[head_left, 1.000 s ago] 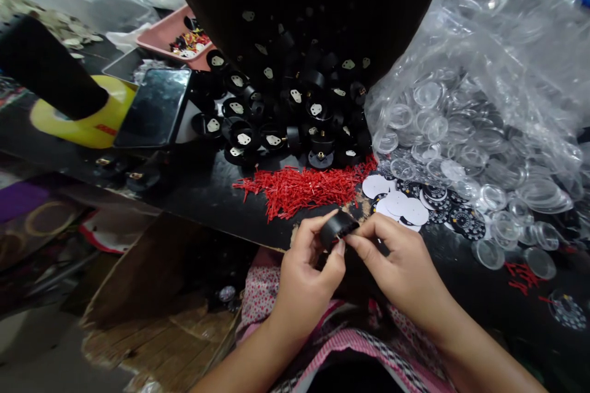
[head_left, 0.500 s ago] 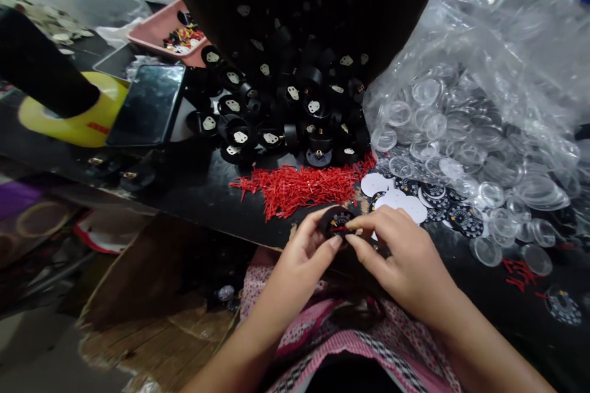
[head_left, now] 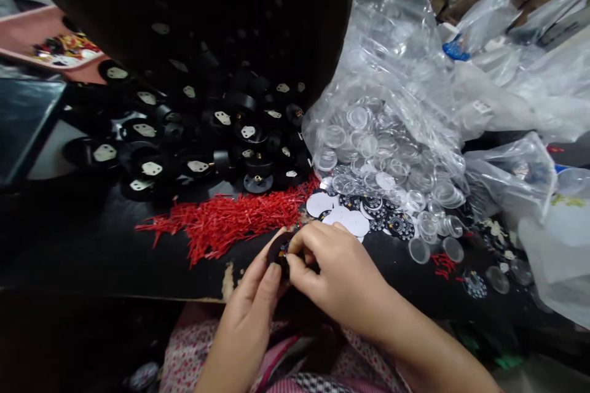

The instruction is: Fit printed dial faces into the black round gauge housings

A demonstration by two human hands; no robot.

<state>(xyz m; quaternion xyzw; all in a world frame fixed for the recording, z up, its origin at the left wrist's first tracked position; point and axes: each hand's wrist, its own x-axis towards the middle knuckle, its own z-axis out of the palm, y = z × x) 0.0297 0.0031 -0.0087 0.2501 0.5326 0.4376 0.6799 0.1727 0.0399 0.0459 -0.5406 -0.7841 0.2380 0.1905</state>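
A round black part with a dial face (head_left: 278, 253) is held over the table's front edge. My left hand (head_left: 253, 295) grips its rim between thumb and fingers. On the dial, my right hand (head_left: 318, 261) is closed in a pinch; whatever lies between its fingertips is hidden. Just behind my hands, a pile of thin red pointers (head_left: 235, 221) spreads over the black table (head_left: 92, 252). White discs (head_left: 348, 221) and black printed dials (head_left: 400, 225) lie to the right of the pile.
Black round housings (head_left: 258, 172) with pale plates fill the back left. A clear plastic bag (head_left: 391, 67) spills transparent covers (head_left: 419, 250) at right. A pink tray (head_left: 23, 27) holds small coloured parts at far left. A large dark container mouth (head_left: 207, 6) rises behind.
The view has turned to the right, so the table's things appear farther left. My right fingers now cover more of the dial, and the red pointer seen on it earlier is hidden.
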